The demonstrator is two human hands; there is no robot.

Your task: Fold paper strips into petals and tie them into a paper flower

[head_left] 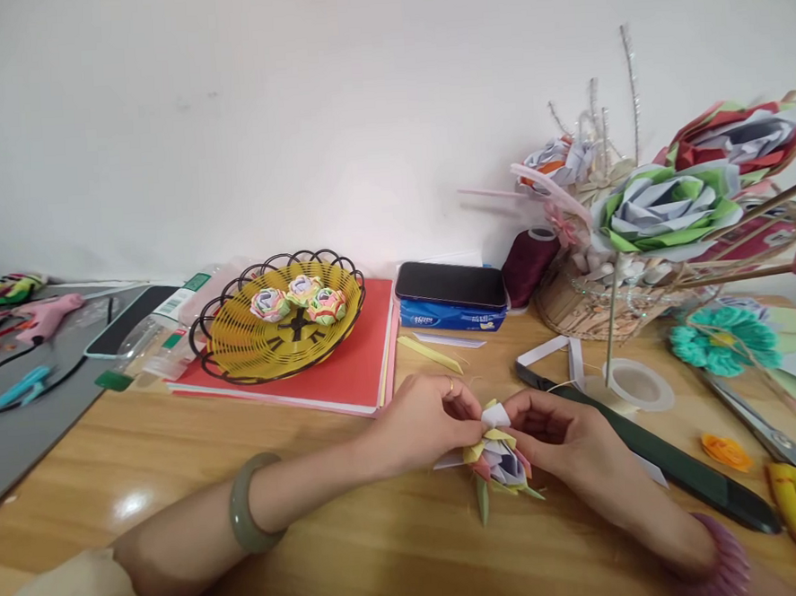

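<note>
A small folded paper flower in white, yellow, pink and green is held between both hands above the wooden table. My left hand pinches its upper left side, thumb against the paper. From the other side, my right hand grips the flower near a white paper piece at its top. Green pointed tips stick out below. A yellow paper strip and a white paper strip lie just beyond my left hand. Behind my right hand is a dark green paper trimmer or long cutter.
A yellow woven basket with three paper flowers stands on red paper. A phone rests on a blue pack. Scissors, a thread spool and a flower arrangement stand right; a pink glue gun lies left.
</note>
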